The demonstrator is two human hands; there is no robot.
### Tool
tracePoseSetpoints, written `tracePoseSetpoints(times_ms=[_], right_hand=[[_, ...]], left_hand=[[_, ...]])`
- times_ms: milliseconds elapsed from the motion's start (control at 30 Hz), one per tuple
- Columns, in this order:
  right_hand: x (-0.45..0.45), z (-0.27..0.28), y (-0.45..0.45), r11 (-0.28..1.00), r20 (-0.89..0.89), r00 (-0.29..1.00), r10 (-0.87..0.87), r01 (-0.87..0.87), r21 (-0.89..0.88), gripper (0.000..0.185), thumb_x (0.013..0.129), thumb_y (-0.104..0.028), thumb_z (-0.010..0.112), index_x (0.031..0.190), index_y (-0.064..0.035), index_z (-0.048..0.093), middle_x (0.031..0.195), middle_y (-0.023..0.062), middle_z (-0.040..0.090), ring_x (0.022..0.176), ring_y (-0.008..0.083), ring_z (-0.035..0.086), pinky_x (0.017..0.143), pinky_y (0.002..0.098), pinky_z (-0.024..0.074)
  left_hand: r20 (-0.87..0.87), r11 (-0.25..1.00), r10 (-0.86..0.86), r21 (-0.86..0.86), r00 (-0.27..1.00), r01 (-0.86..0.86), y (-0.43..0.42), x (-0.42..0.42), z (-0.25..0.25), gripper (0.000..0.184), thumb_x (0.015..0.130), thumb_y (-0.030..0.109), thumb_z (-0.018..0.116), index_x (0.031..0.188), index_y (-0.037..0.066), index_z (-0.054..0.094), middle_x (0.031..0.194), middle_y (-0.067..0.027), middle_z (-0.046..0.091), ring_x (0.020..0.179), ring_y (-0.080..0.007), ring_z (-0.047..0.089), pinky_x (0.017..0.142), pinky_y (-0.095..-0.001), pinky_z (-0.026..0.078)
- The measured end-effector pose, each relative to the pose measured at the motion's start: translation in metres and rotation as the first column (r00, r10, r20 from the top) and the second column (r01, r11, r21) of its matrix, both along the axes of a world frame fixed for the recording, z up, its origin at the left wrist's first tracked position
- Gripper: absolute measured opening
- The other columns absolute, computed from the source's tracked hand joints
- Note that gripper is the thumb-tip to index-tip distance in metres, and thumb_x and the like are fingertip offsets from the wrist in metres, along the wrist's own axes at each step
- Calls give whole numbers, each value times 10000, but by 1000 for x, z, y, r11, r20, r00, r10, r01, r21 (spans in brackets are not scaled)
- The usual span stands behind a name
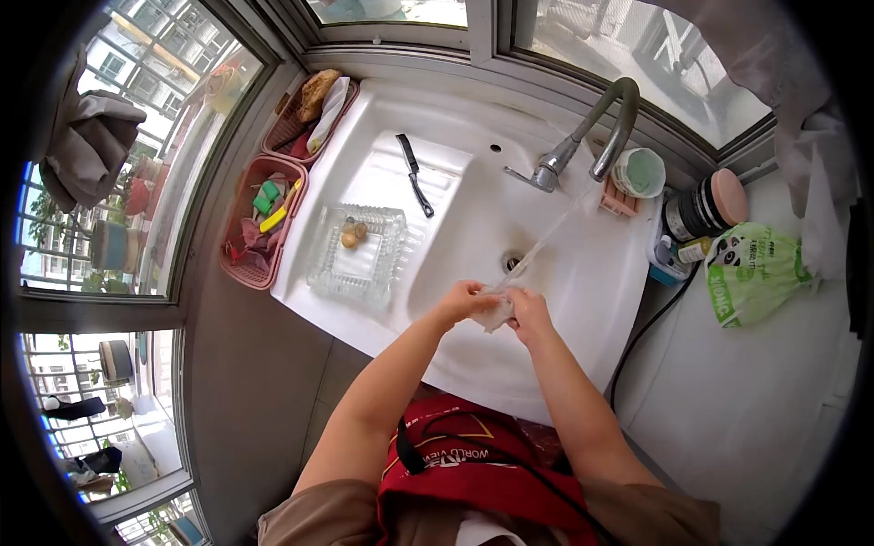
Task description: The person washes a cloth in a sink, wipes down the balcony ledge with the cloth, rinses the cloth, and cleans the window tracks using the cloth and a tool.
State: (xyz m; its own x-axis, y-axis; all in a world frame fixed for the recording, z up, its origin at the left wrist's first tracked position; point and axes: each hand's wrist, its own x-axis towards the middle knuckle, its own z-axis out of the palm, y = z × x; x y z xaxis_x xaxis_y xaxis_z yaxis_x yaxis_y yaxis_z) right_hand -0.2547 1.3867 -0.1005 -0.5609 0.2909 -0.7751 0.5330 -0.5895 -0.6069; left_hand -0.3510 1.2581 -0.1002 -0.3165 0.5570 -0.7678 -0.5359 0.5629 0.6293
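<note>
The person's left hand and right hand both pinch a pale crumpled cloth, held over the near part of the sink; a stream of water slants down close by; to the left, a glass dish holds small brownish lumps; farther off lies a slim black tool; the tap stands at the far edge.

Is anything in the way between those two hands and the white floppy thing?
No, nothing visible: the left hand and right hand both hold the white floppy thing over the sink.
</note>
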Motion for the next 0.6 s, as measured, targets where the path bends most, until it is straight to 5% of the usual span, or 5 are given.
tracePoseSetpoints(times_ms=[233, 333, 400, 533, 600], right_hand=[[0, -13, 2, 996, -187, 982, -23, 40, 85, 237, 857, -241, 571, 835, -6, 559, 771, 24, 544, 667, 106, 509, 547, 262, 416], [-12, 15, -38, 980, -271, 958, 96, -43, 193, 221, 843, -238, 585, 809, -20, 568, 794, 47, 562, 671, 147, 524, 565, 294, 426], [-12, 34, -56, 481, -373, 770, 518, 98, 871, 245, 826, -247, 599, 720, -29, 562, 696, 107, 552, 604, 241, 520, 570, 339, 428], [-10, 38, -52, 452, -190, 784, 591, -127, 883, 325, 827, -271, 582, 638, -9, 549, 617, 171, 524, 568, 337, 494, 569, 380, 423], [-31, 12, -34, 530, -174, 963, 205, 40, 847, 421, 849, -326, 533, 585, 1, 529, 575, 183, 517, 547, 366, 484, 561, 410, 408]], left_hand=[[-246, 991, -41, -130, 968, 9, -5, -19, 14, 437, 785, 250, 621, 1128, -8, 540, 982, -120, 609, 879, -168, 599, 766, -281, 479], [419, 681, 732, -443, 537, -583, 15, -11, 20, 538, 802, 285, 603, 1239, 17, 441, 1143, -182, 526, 1055, -221, 535, 860, -290, 443], [569, 716, 642, -204, 514, -668, 20, -1, 17, 553, 847, 286, 547, 1289, 12, 356, 1254, -222, 425, 1177, -265, 441, 934, -338, 402], [632, 620, 502, 211, 590, -755, 30, 28, 14, 432, 874, 241, 506, 1204, -27, 427, 1182, -204, 489, 1126, -280, 476, 901, -369, 427], [610, 647, 539, 141, 580, -749, 32, 26, 10, 356, 882, 194, 473, 1164, -24, 454, 1106, -179, 519, 1038, -264, 514, 852, -359, 452]])
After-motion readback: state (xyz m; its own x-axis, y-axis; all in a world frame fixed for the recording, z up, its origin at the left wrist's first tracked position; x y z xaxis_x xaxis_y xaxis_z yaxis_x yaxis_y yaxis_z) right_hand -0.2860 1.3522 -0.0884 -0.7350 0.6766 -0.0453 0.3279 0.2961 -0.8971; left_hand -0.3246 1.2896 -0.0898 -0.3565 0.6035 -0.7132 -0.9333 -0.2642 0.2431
